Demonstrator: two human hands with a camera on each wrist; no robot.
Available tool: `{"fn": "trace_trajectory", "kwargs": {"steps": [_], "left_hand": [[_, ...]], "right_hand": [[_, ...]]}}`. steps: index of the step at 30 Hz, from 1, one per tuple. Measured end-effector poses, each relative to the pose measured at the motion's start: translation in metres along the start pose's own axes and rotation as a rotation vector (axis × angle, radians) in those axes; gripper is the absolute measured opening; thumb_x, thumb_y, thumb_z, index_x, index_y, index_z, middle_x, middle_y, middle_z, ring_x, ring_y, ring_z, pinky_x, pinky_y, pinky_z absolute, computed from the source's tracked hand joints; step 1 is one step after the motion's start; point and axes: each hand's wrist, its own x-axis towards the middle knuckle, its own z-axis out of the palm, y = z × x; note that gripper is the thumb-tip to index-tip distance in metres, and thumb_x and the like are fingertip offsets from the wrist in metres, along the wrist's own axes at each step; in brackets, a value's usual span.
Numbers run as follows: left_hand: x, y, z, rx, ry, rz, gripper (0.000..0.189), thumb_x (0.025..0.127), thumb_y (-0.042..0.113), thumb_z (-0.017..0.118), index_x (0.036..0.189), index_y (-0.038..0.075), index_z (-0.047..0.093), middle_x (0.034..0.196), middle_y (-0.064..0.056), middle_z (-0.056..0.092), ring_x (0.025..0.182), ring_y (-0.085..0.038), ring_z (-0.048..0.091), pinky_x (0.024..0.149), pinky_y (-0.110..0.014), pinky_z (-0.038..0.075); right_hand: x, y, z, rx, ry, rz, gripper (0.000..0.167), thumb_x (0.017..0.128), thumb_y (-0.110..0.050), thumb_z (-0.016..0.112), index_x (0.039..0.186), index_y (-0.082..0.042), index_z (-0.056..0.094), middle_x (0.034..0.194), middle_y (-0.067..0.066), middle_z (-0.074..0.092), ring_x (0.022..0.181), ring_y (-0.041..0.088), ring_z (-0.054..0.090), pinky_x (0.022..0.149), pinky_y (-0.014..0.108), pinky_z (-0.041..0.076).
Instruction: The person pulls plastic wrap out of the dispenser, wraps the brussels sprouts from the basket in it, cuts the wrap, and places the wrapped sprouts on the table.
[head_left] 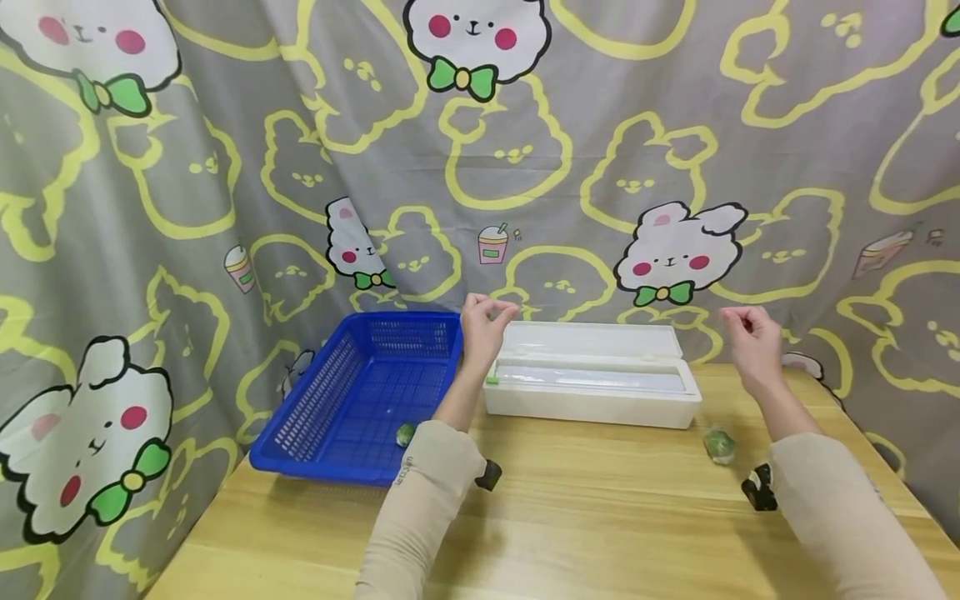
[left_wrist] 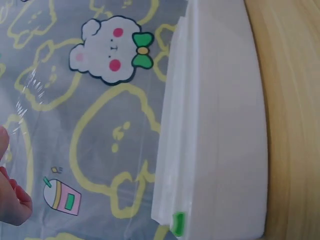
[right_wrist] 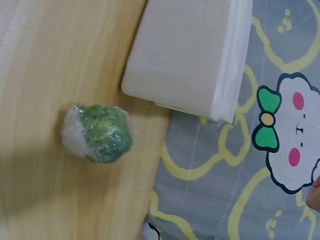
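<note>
Raised above the white cling film box [head_left: 592, 408], my left hand [head_left: 482, 333] has its thumb and fingertips pinched together. Faint glints of clear cling film [left_wrist: 22, 107] show beside that hand in the left wrist view. My right hand [head_left: 753, 346] is up at the same height past the box's right end, its fingers curled in a pinch. The film between the hands is almost invisible in the head view. A small round green vegetable wrapped in film [right_wrist: 106, 134] sits on the table below my right hand. Only a fingertip of that hand shows in the right wrist view.
The box's lid [head_left: 592, 340] stands open at the back, and a green piece [head_left: 492, 380] sits at its left end. A blue basket [head_left: 300, 417] at left holds another green vegetable [head_left: 406, 434]. A patterned curtain [head_left: 525, 192] hangs behind the wooden table [head_left: 600, 517].
</note>
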Motion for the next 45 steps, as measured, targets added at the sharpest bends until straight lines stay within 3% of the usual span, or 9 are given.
{"fn": "trace_trajectory", "kwargs": {"steps": [7, 14, 18, 23, 26, 31, 35, 45], "left_hand": [[0.004, 0.013, -0.006, -0.080, 0.003, -0.025, 0.011, 0.075, 0.005, 0.072, 0.077, -0.005, 0.069, 0.075, -0.003, 0.042, 0.082, -0.033, 0.047, 0.071, -0.025, 0.035], [0.006, 0.023, -0.008, -0.119, 0.002, -0.036, 0.012, 0.074, 0.006, 0.073, 0.077, -0.005, 0.068, 0.078, -0.006, 0.046, 0.082, -0.027, 0.046, 0.071, -0.023, 0.034], [0.007, 0.028, -0.010, -0.165, -0.004, -0.045, 0.012, 0.073, 0.004, 0.073, 0.077, -0.007, 0.068, 0.076, -0.002, 0.043, 0.084, -0.031, 0.046, 0.070, -0.023, 0.033], [0.011, 0.035, -0.013, -0.190, -0.009, -0.064, 0.012, 0.074, 0.003, 0.072, 0.077, -0.007, 0.068, 0.075, 0.005, 0.040, 0.079, -0.022, 0.043, 0.068, -0.019, 0.030], [0.014, 0.040, -0.015, -0.191, -0.016, -0.064, 0.013, 0.074, 0.005, 0.073, 0.077, -0.007, 0.068, 0.075, 0.005, 0.040, 0.079, -0.024, 0.043, 0.068, -0.019, 0.030], [0.018, 0.046, -0.017, -0.182, -0.036, -0.056, 0.014, 0.075, 0.006, 0.072, 0.079, -0.007, 0.068, 0.077, 0.001, 0.041, 0.083, -0.032, 0.043, 0.068, -0.019, 0.029], [0.021, 0.049, -0.020, -0.166, -0.048, -0.044, 0.014, 0.076, 0.007, 0.072, 0.081, -0.006, 0.068, 0.079, -0.004, 0.043, 0.082, -0.030, 0.042, 0.068, -0.019, 0.029], [0.028, 0.062, -0.030, -0.167, -0.056, -0.040, 0.015, 0.075, 0.007, 0.072, 0.082, -0.005, 0.069, 0.078, 0.005, 0.041, 0.082, -0.020, 0.041, 0.069, -0.019, 0.029]], "right_hand": [[0.004, -0.013, -0.004, 0.078, 0.030, 0.023, 0.031, 0.089, -0.008, 0.058, 0.068, -0.031, 0.058, 0.070, -0.012, 0.046, 0.065, 0.002, 0.039, 0.056, 0.010, 0.031], [0.004, -0.028, -0.007, 0.392, 0.074, 0.158, 0.024, 0.087, -0.005, 0.058, 0.066, -0.015, 0.063, 0.070, -0.010, 0.058, 0.068, 0.004, 0.042, 0.057, 0.010, 0.034], [0.002, -0.035, -0.010, 0.549, 0.006, 0.203, 0.017, 0.087, -0.009, 0.059, 0.071, -0.009, 0.064, 0.073, -0.007, 0.058, 0.065, 0.006, 0.042, 0.059, 0.012, 0.037], [0.003, -0.042, -0.016, 0.777, -0.119, 0.229, 0.016, 0.086, -0.009, 0.059, 0.072, -0.004, 0.064, 0.083, -0.002, 0.058, 0.062, 0.008, 0.043, 0.056, 0.014, 0.039], [0.005, -0.046, -0.020, 0.873, -0.167, 0.251, 0.017, 0.087, -0.007, 0.058, 0.072, -0.001, 0.063, 0.083, 0.000, 0.059, 0.059, 0.009, 0.045, 0.054, 0.016, 0.039], [0.010, -0.054, -0.023, 0.906, -0.181, 0.259, 0.017, 0.086, -0.005, 0.059, 0.070, 0.002, 0.062, 0.079, 0.001, 0.063, 0.054, 0.009, 0.047, 0.051, 0.016, 0.037], [0.013, -0.061, -0.024, 0.897, -0.163, 0.259, 0.016, 0.084, -0.004, 0.061, 0.069, 0.001, 0.062, 0.078, 0.002, 0.064, 0.053, 0.009, 0.046, 0.051, 0.016, 0.038], [0.024, -0.081, -0.025, 0.851, -0.122, 0.218, 0.015, 0.082, -0.003, 0.063, 0.068, 0.001, 0.063, 0.074, 0.002, 0.064, 0.050, 0.008, 0.043, 0.048, 0.015, 0.037]]}}
